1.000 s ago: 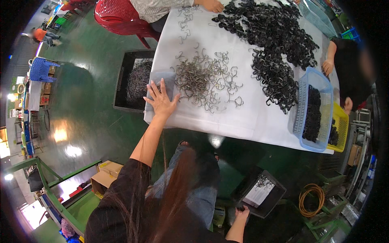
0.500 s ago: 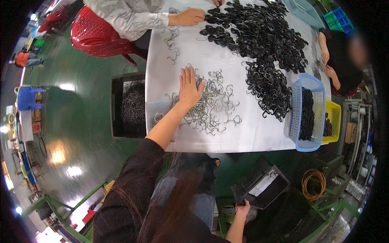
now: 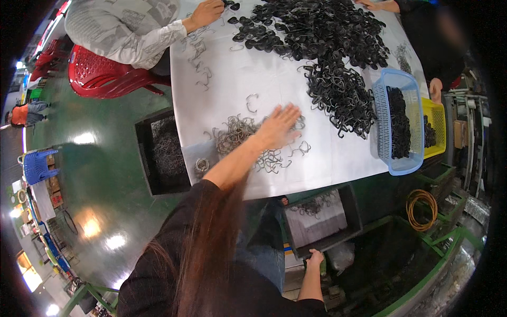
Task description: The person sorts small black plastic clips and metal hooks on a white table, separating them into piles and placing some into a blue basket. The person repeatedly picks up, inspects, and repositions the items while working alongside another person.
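Observation:
Fingers stretched and slightly blurred, my left hand (image 3: pixel 280 127) lies over the right part of a loose pile of silver wire hooks (image 3: pixel 235 134) on the white-covered table (image 3: pixel 317 177). Its palm and forearm hide some of the hooks. Below the table's front edge, my right hand (image 3: pixel 314 258) grips the near rim of a black plastic crate (image 3: pixel 331 243). The crate is tilted, showing a pale sheet (image 3: pixel 322 224) inside with some dark wire pieces at its far end. A small round coil-like item (image 3: pixel 202 165) sits on the table's left front corner.
Black hook-shaped parts (image 3: pixel 343 100) cover the far right of the table. A blue basket (image 3: pixel 412 165) and yellow basket (image 3: pixel 438 108) hold black parts. Another black crate (image 3: pixel 153 185) with hooks stands left. Co-workers' hands (image 3: pixel 207 13) reach in; an orange hose coil (image 3: pixel 422 210) hangs right.
My left hand has swept right across the silver hooks. In my right hand the crate has turned and come closer under the table edge, showing more of its inside. The view has shifted.

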A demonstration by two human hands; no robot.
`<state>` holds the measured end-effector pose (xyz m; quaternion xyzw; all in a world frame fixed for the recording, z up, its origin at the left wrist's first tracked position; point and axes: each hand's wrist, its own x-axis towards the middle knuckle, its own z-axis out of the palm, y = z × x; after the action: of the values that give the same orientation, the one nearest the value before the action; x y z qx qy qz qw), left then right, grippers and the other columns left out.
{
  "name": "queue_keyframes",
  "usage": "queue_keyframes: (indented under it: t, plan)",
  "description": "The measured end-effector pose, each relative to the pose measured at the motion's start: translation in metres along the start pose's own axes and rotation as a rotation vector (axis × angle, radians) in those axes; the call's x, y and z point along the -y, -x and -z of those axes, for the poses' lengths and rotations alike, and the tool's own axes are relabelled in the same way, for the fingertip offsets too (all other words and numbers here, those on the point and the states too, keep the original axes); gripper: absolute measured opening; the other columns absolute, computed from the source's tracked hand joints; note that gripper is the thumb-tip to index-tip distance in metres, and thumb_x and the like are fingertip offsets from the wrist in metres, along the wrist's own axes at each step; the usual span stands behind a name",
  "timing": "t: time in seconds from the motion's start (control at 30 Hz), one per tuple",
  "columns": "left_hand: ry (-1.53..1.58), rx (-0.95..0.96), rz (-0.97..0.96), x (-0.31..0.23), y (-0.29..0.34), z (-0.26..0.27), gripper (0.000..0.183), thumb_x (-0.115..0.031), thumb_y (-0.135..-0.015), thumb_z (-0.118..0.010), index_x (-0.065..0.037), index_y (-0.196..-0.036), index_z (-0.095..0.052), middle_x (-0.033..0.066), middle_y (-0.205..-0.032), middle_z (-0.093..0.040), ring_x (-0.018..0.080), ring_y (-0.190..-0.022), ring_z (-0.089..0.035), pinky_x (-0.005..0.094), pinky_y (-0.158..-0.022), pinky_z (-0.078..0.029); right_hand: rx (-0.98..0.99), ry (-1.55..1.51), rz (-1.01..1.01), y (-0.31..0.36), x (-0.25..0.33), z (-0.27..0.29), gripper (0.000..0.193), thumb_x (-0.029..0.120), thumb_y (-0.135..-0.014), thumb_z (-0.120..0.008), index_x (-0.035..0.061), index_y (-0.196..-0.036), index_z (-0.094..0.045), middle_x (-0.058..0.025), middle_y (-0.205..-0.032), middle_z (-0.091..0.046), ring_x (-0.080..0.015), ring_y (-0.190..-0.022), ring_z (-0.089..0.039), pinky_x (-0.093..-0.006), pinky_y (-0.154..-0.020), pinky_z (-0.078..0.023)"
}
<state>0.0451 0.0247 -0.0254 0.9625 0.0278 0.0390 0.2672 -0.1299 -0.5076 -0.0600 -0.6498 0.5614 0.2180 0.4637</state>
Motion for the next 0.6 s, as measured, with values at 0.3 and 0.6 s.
queue_keyframes:
  t: [0.3,0.6]
  plan:
    - [-0.212,-0.694,0.691,-0.010,0.095,-0.002,0.061,-0.030,-0.090,-0.046,0.008,-0.134,-0.027,0.0315,-0.139,-0.022,0.0467,-0.132,-0.012,0.0537,-0.107,-0.010,0.312,0.089,-0.090,-0.014,-0.032,-0.078,0.061,0.001,-0.066,-0.064,-0.0047,-0.121,-0.038,-0.0214,-0.110,-0.051,-0.0365,-0.088,-0.055,-0.0512,-0.070,-0.047]
    - [-0.165,-0.786,1.006,0.013,0.094,-0.017,0.066,-0.036,-0.089,-0.046,0.011,-0.132,-0.027,0.0391,-0.134,-0.023,0.0511,-0.128,-0.016,0.0544,-0.106,-0.011,0.251,0.128,-0.035,-0.020,-0.013,-0.062,0.081,-0.003,-0.065,-0.063,0.0016,-0.136,-0.026,-0.0214,-0.109,-0.051,-0.0349,-0.084,-0.056,-0.0497,-0.064,-0.047]
